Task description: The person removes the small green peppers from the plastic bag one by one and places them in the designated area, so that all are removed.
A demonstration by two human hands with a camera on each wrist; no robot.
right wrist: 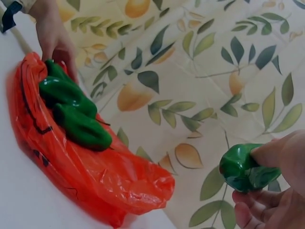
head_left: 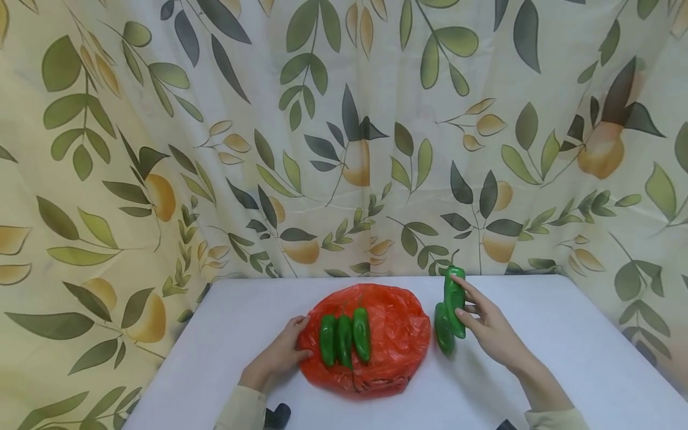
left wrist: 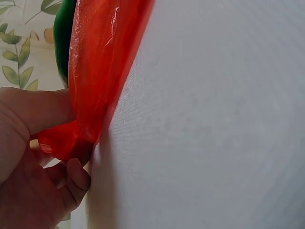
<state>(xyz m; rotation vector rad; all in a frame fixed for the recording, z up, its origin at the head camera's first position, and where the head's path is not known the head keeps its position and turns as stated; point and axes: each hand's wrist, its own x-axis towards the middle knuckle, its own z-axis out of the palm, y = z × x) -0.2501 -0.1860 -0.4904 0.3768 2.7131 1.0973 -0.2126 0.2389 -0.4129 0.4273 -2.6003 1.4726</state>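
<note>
A crumpled red plastic bag (head_left: pixel 395 334) lies flat on the white table, with three green peppers (head_left: pixel 362 337) side by side on its left half. My left hand (head_left: pixel 285 349) holds the bag's left edge; in the left wrist view the thumb (left wrist: pixel 45 110) presses the red plastic from above, fingers curled below. To the right of the bag, my right hand (head_left: pixel 491 328) grips a green pepper (head_left: pixel 454 295) between thumb and fingers, stem pointing up and away. Just left of that pepper's lower end is another green pepper (head_left: pixel 443 334). The right wrist view shows the gripped pepper (right wrist: pixel 236 167) end-on.
A white table (head_left: pixel 215 334) spreads around the bag. Behind it hangs a curtain (head_left: pixel 344 137) printed with leaves and fruit, meeting the table's far edge. Dark straps show near both sleeves at the bottom of the head view.
</note>
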